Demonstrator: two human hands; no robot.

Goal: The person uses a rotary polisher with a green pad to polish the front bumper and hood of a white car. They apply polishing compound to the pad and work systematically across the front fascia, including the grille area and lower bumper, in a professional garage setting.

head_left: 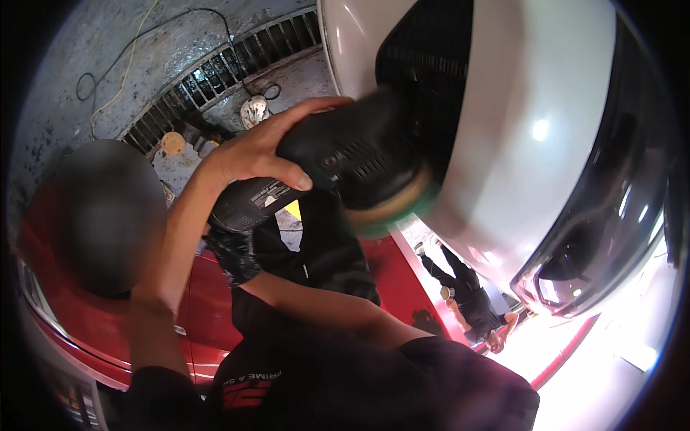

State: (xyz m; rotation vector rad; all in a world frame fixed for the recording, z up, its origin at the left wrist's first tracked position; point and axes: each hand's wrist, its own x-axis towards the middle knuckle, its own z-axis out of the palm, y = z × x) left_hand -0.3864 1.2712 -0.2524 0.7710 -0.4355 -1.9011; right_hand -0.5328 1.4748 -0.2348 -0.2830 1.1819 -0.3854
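Observation:
A black power polisher [352, 154] spans the middle of the view, tilted, with a yellow and green round pad [384, 215] under its head. The pad is blurred. It sits against or just beside the white car bumper [514, 136]; contact cannot be told. My left hand [266, 147] is bare and wraps over the polisher's body, thumb on the near side. Behind it, my right hand [233, 255], in a dark patterned glove, is closed around the rear handle [248, 205]; most of its fingers are hidden.
A black mesh grille [424, 57] and a dark glossy panel [618, 165] flank the bumper. A red car [208, 302] stands at left, beside a blurred dark round shape [108, 215]. A person in black [471, 298] is at right. A cable [215, 13] crosses the floor by a drain grate [205, 79].

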